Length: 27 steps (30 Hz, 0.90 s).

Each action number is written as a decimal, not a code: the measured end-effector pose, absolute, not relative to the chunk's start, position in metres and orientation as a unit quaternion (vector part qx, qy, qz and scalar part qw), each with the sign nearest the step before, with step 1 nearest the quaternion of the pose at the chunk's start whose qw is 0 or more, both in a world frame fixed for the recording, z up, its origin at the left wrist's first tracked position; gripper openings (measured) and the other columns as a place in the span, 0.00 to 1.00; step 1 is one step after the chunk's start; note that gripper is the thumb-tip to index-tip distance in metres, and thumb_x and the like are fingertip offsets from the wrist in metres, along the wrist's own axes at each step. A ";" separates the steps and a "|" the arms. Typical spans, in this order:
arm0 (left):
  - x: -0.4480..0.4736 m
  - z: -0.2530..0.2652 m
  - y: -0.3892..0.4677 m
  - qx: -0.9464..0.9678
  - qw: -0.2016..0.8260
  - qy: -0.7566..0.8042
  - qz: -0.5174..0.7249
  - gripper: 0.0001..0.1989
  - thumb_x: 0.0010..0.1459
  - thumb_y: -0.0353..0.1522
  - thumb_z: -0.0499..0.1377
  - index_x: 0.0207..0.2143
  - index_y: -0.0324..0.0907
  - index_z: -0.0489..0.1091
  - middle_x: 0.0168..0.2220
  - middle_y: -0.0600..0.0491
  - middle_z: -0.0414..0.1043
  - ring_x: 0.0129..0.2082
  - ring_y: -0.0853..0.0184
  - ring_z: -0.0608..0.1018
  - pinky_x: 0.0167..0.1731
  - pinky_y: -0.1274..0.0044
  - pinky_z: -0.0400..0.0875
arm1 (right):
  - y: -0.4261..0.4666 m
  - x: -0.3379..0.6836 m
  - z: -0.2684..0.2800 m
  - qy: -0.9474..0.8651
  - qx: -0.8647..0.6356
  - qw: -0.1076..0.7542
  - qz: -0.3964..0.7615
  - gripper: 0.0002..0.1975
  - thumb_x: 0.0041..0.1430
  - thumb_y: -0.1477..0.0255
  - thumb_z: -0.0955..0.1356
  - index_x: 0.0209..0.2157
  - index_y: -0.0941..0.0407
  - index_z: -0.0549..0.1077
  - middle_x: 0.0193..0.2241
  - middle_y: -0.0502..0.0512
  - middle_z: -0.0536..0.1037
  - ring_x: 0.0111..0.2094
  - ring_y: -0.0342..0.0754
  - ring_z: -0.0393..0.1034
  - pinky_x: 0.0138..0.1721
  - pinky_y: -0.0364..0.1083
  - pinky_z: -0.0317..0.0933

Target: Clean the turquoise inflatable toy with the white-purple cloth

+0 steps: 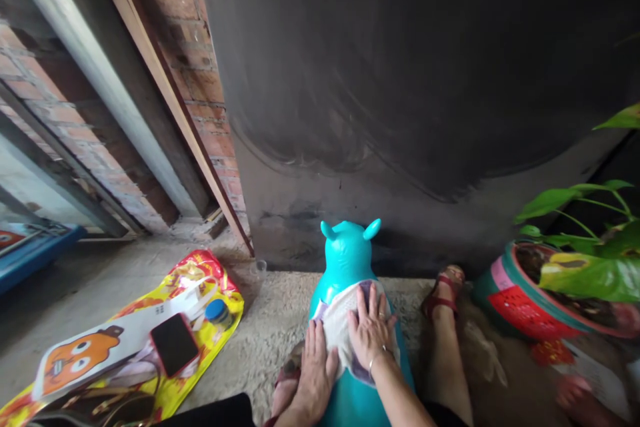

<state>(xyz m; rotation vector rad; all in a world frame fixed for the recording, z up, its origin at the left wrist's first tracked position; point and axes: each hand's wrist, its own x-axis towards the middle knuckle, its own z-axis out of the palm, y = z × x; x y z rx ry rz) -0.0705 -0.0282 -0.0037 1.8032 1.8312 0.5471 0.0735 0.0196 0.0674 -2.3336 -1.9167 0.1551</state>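
Note:
A shiny teal inflatable animal toy (349, 250) with two small ears stands in front of me, between my feet. Draped over its back is a white cloth (340, 320) with purple patches at its edges. My right hand (371, 330), with a ring and a bracelet, lies flat on the cloth, fingers spread. Lower down, my left hand (314, 368) rests with straight fingers at the cloth's left edge, against the toy's side. Neither hand is closed around anything.
A dark panel (400, 113) rises just beyond the toy. At left, a yellow plastic sheet (200, 367) carries a phone (174, 345), a blue-lidded jar (218, 312) and a white bag (145, 327). A potted plant (530, 300) stands right of my sandalled foot (444, 290).

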 end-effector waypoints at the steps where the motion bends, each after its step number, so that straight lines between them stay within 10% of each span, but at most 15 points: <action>1: -0.071 0.002 -0.022 0.662 0.269 0.672 0.196 0.32 0.62 0.40 0.45 0.65 0.38 0.43 0.67 0.51 0.41 0.67 0.68 0.43 0.63 0.76 0.48 | 0.026 0.072 0.068 -0.629 -0.774 0.052 0.047 0.27 0.64 0.62 0.54 0.63 0.48 0.47 0.66 0.63 0.41 0.65 0.67 0.39 0.57 0.74 0.43; 8: -0.078 0.002 -0.045 0.640 0.343 0.673 0.141 0.34 0.59 0.40 0.46 0.64 0.29 0.47 0.67 0.43 0.39 0.67 0.60 0.43 0.65 0.70 0.43 | -0.017 0.071 0.041 -0.668 -0.739 0.090 -0.010 0.28 0.62 0.62 0.57 0.63 0.52 0.51 0.66 0.65 0.45 0.65 0.63 0.39 0.58 0.62 0.51; 15: -0.071 -0.045 -0.103 0.630 0.285 0.688 0.221 0.35 0.55 0.40 0.51 0.64 0.38 0.49 0.62 0.47 0.58 0.65 0.57 0.55 0.62 0.65 0.55 | -0.083 0.081 0.005 -0.754 -0.632 0.142 -0.109 0.26 0.51 0.63 0.66 0.54 0.48 0.68 0.59 0.60 0.63 0.64 0.68 0.43 0.57 0.67 0.50; 23: -0.070 -0.067 -0.072 0.621 0.279 0.700 0.218 0.30 0.59 0.33 0.44 0.61 0.24 0.53 0.66 0.37 0.44 0.66 0.60 0.50 0.63 0.69 0.52 | 0.012 0.051 0.050 -0.817 -0.570 0.089 0.014 0.31 0.60 0.67 0.58 0.63 0.44 0.45 0.66 0.48 0.36 0.66 0.58 0.32 0.65 0.65 0.35; 27: -0.081 -0.058 -0.048 0.592 0.321 0.711 0.203 0.32 0.57 0.37 0.49 0.62 0.32 0.53 0.62 0.41 0.57 0.64 0.59 0.57 0.62 0.70 0.56 | 0.052 0.021 0.057 -0.847 -0.527 0.059 0.048 0.34 0.58 0.66 0.60 0.64 0.49 0.43 0.66 0.50 0.37 0.66 0.57 0.32 0.66 0.64 0.33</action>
